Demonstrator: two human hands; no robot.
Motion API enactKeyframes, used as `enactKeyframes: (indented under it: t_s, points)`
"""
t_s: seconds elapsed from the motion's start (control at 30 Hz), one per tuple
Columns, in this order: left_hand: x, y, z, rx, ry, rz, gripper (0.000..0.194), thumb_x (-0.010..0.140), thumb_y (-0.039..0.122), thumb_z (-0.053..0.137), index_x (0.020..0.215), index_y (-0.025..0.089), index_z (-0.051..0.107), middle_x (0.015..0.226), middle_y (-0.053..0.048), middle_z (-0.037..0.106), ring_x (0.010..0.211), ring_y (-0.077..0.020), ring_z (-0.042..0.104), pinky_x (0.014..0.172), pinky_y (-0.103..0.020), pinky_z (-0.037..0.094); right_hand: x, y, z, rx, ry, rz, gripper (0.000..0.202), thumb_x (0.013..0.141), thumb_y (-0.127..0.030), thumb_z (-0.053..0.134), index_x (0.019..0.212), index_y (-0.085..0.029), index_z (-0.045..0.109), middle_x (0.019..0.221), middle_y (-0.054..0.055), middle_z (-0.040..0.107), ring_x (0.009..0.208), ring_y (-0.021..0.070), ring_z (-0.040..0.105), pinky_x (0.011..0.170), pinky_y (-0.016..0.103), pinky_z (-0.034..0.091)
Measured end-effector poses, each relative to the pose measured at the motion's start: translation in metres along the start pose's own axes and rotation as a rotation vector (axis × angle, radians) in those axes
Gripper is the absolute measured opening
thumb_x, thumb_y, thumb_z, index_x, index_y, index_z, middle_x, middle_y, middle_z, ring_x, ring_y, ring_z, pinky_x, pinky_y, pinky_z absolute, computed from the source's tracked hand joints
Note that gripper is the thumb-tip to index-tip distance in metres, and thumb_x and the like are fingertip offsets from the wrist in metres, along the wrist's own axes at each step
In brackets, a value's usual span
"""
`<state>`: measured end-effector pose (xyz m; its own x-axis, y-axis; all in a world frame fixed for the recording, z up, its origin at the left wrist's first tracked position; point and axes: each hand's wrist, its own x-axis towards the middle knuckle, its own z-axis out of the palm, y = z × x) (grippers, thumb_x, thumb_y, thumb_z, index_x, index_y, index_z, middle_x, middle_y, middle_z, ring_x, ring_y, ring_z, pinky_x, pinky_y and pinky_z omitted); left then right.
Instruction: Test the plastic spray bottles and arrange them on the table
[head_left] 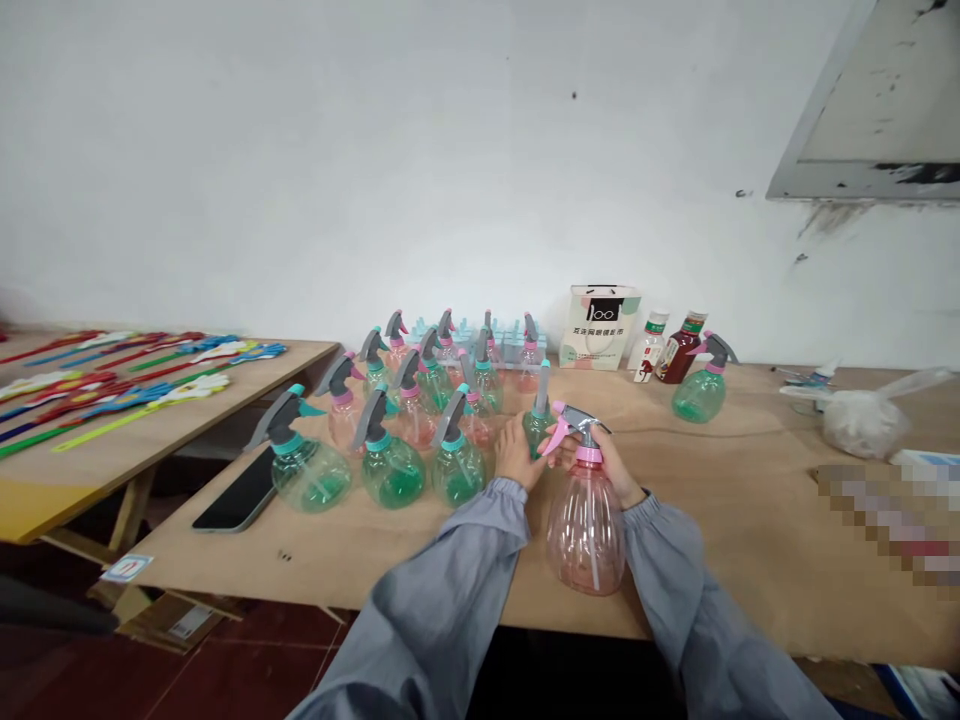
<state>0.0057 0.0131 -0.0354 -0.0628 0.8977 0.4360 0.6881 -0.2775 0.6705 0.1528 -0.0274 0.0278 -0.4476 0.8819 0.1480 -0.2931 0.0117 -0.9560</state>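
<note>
A green spray bottle [535, 428] with a grey head stands at the end of the bottle rows. My left hand [516, 452] is closed around its left side. From the other side my right hand [613, 468] reaches behind a clear pink spray bottle [586, 535]; its fingertips close in on the green bottle, though the pink bottle's trigger head hides part of them. That pink bottle stands upright near the table's front edge, between my forearms. To the left, several more green spray bottles [393, 470] and pink spray bottles [414, 415] stand close together.
Left of the bottles lies a black phone [236, 495]. Along the wall are a paper bag [600, 328], two drink bottles [681, 348] and a separate green spray bottle [699, 393]. A knotted plastic bag [862, 425] sits at the right. Colourful hand-shaped sticks [135, 395] cover the left table.
</note>
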Motion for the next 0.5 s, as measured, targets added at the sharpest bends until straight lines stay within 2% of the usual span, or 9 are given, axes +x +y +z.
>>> enactKeyframes:
  t_s: [0.1,0.33,0.5]
  points:
    - [-0.0014,0.0003,0.0008,-0.016,0.014,0.011,0.079,0.064,0.023,0.068,0.137,0.019,0.037,0.131,-0.015,0.052,0.125,-0.0313,0.050,0.105,-0.046,0.040,-0.0019,0.0019,0.0020,-0.021,-0.008,-0.008,0.065,0.072,-0.080,0.049,0.091,-0.021,0.066,0.081,0.008,0.071,0.082,0.0229,0.067,0.071,0.034,0.054]
    - [-0.0023,0.0000,0.0026,-0.026,0.050,0.026,0.074,0.073,0.034,0.066,0.138,0.015,0.036,0.134,-0.018,0.051,0.127,-0.0331,0.048,0.105,-0.048,0.040,-0.0028,0.0033,0.0043,0.008,0.027,-0.088,0.055,0.077,-0.069,0.052,0.095,-0.020,0.066,0.073,0.006,0.068,0.069,0.0208,0.065,0.056,0.030,0.051]
    - [0.0003,-0.0055,0.0048,-0.026,0.054,0.040,0.072,0.073,0.035,0.068,0.136,0.016,0.039,0.128,-0.017,0.055,0.124,-0.0314,0.051,0.105,-0.048,0.039,-0.0014,0.0101,-0.0014,-0.003,0.114,-0.003,0.049,0.071,-0.068,0.058,0.080,-0.021,0.066,0.063,0.003,0.064,0.049,0.0140,0.053,0.040,0.024,0.039]
